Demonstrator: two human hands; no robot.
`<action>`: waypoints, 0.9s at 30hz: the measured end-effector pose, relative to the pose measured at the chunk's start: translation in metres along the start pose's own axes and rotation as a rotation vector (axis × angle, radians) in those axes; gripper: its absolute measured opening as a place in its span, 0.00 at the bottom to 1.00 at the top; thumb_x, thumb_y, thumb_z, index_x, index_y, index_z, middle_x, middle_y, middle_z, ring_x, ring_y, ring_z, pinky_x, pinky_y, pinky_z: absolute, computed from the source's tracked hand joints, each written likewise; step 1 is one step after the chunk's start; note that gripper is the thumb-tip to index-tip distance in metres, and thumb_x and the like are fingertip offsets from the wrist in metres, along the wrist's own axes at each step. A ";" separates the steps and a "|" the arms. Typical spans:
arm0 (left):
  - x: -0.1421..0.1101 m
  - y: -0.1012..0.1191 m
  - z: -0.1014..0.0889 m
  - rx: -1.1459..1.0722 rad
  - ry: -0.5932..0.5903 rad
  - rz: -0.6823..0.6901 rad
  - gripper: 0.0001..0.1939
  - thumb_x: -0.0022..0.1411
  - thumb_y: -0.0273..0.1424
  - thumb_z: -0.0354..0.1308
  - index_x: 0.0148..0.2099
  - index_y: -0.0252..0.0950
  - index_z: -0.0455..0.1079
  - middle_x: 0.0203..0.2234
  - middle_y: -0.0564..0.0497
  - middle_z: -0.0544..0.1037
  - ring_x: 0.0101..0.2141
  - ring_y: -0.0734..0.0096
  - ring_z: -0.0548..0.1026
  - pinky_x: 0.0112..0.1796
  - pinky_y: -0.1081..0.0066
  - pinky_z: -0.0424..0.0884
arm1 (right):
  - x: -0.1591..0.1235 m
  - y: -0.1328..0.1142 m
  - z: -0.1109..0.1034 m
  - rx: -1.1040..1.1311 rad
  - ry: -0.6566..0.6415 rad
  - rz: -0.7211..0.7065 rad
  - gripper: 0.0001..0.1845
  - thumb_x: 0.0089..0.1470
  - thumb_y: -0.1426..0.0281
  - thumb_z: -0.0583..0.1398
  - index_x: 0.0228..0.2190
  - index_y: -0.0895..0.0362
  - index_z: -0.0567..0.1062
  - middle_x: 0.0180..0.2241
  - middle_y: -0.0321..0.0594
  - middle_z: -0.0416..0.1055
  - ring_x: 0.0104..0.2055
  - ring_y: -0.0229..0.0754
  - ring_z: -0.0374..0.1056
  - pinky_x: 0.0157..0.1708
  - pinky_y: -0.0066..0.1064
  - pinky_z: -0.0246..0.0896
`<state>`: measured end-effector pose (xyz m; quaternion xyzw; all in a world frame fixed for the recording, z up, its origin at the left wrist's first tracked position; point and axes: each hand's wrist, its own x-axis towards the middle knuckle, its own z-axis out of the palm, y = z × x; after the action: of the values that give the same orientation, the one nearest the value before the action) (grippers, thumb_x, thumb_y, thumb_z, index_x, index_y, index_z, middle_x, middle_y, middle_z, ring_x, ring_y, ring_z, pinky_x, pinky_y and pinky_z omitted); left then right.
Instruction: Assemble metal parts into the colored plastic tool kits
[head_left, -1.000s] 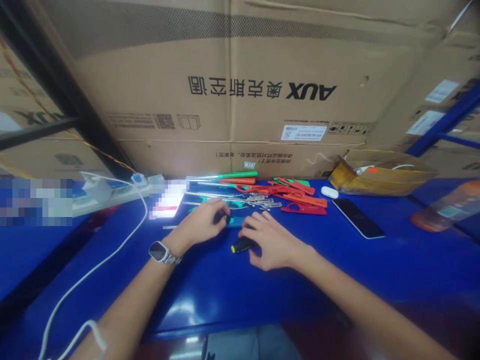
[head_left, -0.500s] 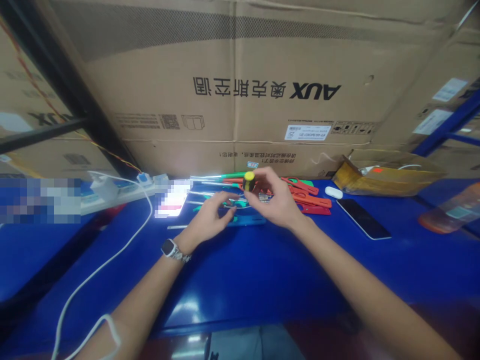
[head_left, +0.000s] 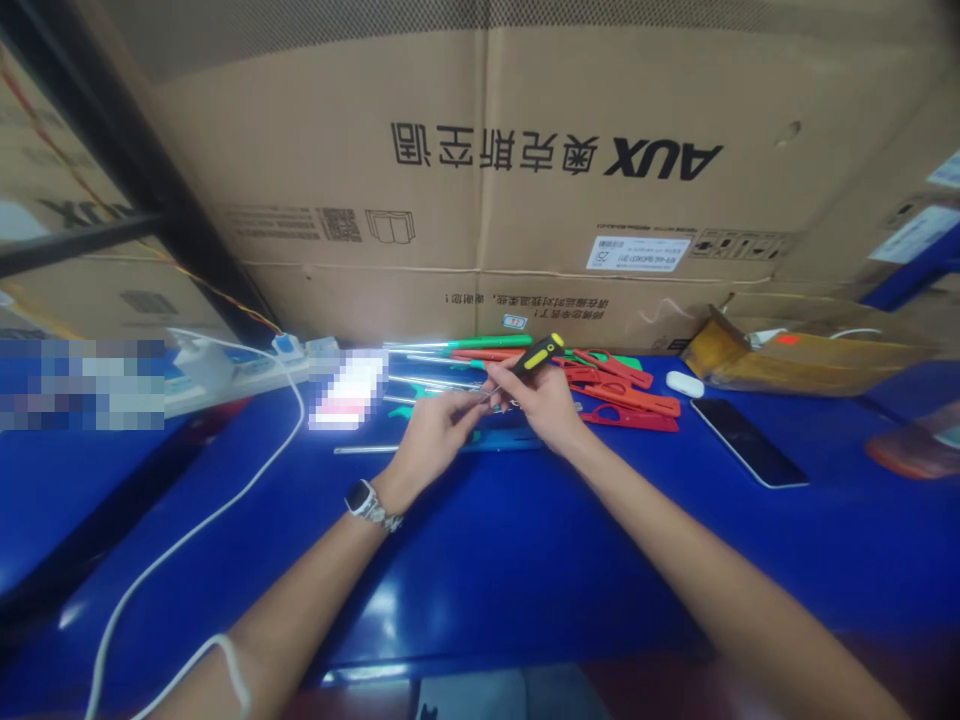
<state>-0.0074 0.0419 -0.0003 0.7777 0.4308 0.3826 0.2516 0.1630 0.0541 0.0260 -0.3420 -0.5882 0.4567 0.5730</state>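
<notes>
A screwdriver (head_left: 538,355) with a black and yellow handle is gripped in my right hand (head_left: 546,405), handle up and thin shaft slanting down to the left. My left hand (head_left: 435,435) is closed at the shaft's lower end, fingertips pinched together; what they hold there is too small to make out. Just below both hands lies a blue plastic piece (head_left: 506,440) with a metal rod (head_left: 365,450) to its left. Behind them are long-nosed tools with metal tubes and a green handle (head_left: 495,343). Red plastic shell pieces (head_left: 630,395) are piled right of my right hand.
A phone (head_left: 748,442), a white earbud case (head_left: 685,384) and an open brown bag (head_left: 810,365) are on the right, with a blurred bottle (head_left: 911,450) beyond. A lit, pixelated screen (head_left: 349,390), power strip (head_left: 225,385) and white cable (head_left: 202,530) are left. Cardboard (head_left: 555,80) stands behind.
My right hand lifted the screwdriver from the table and turned it so the handle points up. Both hands have come together, and my left fingers have closed near the shaft's end.
</notes>
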 end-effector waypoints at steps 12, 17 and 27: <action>-0.002 -0.006 -0.006 0.374 -0.269 0.106 0.18 0.59 0.40 0.66 0.50 0.41 0.72 0.41 0.49 0.80 0.45 0.56 0.74 0.46 0.59 0.67 | 0.035 0.025 -0.021 -0.210 0.193 0.022 0.26 0.49 0.46 0.63 0.23 0.57 0.71 0.19 0.37 0.72 0.17 0.35 0.66 0.17 0.26 0.64; 0.000 -0.014 -0.021 0.431 -0.276 0.105 0.14 0.59 0.41 0.65 0.44 0.41 0.76 0.40 0.49 0.80 0.43 0.55 0.75 0.45 0.59 0.66 | 0.048 0.042 -0.022 -0.346 0.231 -0.022 0.22 0.51 0.49 0.62 0.29 0.57 0.72 0.21 0.37 0.73 0.21 0.39 0.70 0.23 0.29 0.68; -0.001 -0.014 -0.023 0.461 -0.254 0.077 0.15 0.60 0.42 0.64 0.45 0.41 0.75 0.42 0.48 0.79 0.44 0.53 0.74 0.46 0.56 0.65 | 0.053 0.058 -0.017 -0.361 0.207 0.016 0.22 0.51 0.50 0.62 0.30 0.57 0.74 0.21 0.37 0.74 0.23 0.41 0.73 0.26 0.30 0.70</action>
<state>-0.0328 0.0493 0.0023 0.8722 0.4415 0.1828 0.1051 0.1666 0.1256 -0.0096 -0.4889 -0.5957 0.3108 0.5564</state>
